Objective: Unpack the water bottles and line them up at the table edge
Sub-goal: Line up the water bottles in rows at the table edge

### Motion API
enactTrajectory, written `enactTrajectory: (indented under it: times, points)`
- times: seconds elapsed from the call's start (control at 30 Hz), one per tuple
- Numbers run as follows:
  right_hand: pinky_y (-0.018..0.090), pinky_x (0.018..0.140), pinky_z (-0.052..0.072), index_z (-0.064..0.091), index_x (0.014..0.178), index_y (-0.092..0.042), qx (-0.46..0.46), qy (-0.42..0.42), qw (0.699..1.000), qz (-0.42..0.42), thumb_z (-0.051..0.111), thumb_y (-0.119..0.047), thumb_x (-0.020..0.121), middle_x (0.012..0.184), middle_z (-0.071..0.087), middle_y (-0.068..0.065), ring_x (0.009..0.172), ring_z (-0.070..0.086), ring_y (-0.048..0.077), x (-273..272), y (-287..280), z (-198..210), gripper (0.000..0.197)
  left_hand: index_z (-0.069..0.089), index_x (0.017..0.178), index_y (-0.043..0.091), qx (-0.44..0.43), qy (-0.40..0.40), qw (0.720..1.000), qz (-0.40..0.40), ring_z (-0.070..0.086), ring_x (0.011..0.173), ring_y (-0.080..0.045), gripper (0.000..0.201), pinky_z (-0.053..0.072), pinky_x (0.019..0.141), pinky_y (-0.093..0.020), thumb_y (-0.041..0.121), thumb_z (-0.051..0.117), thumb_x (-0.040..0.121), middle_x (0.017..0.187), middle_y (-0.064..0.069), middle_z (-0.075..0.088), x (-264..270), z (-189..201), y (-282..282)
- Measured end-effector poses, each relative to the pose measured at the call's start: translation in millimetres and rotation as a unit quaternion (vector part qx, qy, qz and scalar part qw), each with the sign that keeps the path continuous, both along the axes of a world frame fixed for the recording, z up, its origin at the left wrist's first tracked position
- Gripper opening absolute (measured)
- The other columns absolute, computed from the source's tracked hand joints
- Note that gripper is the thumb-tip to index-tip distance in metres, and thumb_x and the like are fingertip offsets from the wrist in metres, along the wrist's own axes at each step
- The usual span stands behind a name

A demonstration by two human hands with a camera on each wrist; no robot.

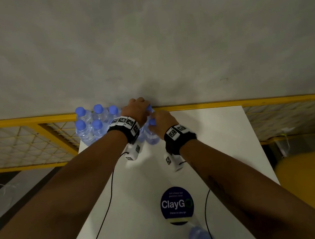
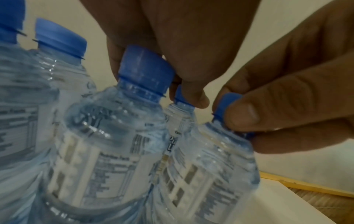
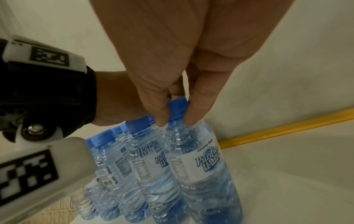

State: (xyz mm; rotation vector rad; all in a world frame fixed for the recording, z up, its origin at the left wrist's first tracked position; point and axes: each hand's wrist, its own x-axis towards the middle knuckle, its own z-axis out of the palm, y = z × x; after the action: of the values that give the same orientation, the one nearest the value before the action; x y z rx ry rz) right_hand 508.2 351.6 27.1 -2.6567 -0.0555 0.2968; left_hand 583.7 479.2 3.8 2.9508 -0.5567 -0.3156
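Observation:
Several clear water bottles with blue caps stand clustered at the far left corner of the white table. My left hand reaches over the cluster, and its fingertips curl down on the cap of a rear bottle. My right hand pinches the blue cap of the rightmost bottle between thumb and finger. That bottle stands upright on the table, touching its neighbours. The right hand's fingers also show in the left wrist view, on that cap.
A yellow rail with mesh runs along the table's far edge, below a grey wall. A round blue ClayGo sticker lies mid-table. Another bottle shows blurred near the front edge. A yellow object sits to the right.

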Motion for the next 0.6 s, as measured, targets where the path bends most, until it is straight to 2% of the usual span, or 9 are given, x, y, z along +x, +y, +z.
enactTrajectory:
  times: [0.1, 0.33, 0.5, 0.6]
  points:
    - [0.031, 0.067, 0.047, 0.065, 0.098, -0.014, -0.017, -0.009, 1.0, 0.01, 0.068, -0.027, 0.085, 0.093, 0.068, 0.009, 0.087, 0.066, 0.03, 6, 5, -4, 0.019, 0.058, 0.122, 0.021, -0.017, -0.01, 1.0, 0.006, 0.051, 0.114, -0.034, 0.031, 0.052, 0.092, -0.053, 0.022, 0.059, 0.091, 0.125, -0.007, 0.053, 0, -6, 1]
    - [0.033, 0.071, 0.051, 0.066, 0.098, -0.013, -0.017, -0.02, 1.0, -0.001, 0.071, -0.031, 0.083, 0.097, 0.069, 0.01, 0.088, 0.066, 0.03, 8, 6, -13, 0.024, 0.06, 0.122, 0.023, -0.035, -0.024, 0.999, 0.018, 0.051, 0.115, -0.034, 0.032, 0.052, 0.091, -0.054, 0.02, 0.059, 0.09, 0.125, -0.005, 0.054, 0, -11, -1]
    - [0.03, 0.067, 0.041, 0.053, 0.128, -0.022, -0.003, -0.037, 0.999, -0.006, 0.071, -0.028, 0.082, 0.099, 0.065, 0.01, 0.089, 0.065, 0.03, 3, 5, -19, 0.049, 0.06, 0.126, 0.021, -0.05, -0.014, 0.998, 0.022, 0.05, 0.117, -0.035, 0.033, 0.051, 0.095, -0.054, 0.021, 0.056, 0.093, 0.127, -0.007, 0.054, 0, -10, -1]
    - [0.031, 0.069, 0.041, 0.049, 0.133, -0.023, -0.007, -0.019, 1.0, -0.005, 0.068, -0.027, 0.085, 0.102, 0.063, 0.01, 0.094, 0.064, 0.032, -1, 7, -17, 0.052, 0.056, 0.134, 0.02, -0.057, -0.007, 0.998, 0.023, 0.049, 0.121, -0.035, 0.039, 0.05, 0.097, -0.054, 0.023, 0.056, 0.095, 0.132, -0.008, 0.054, -2, -8, 1]
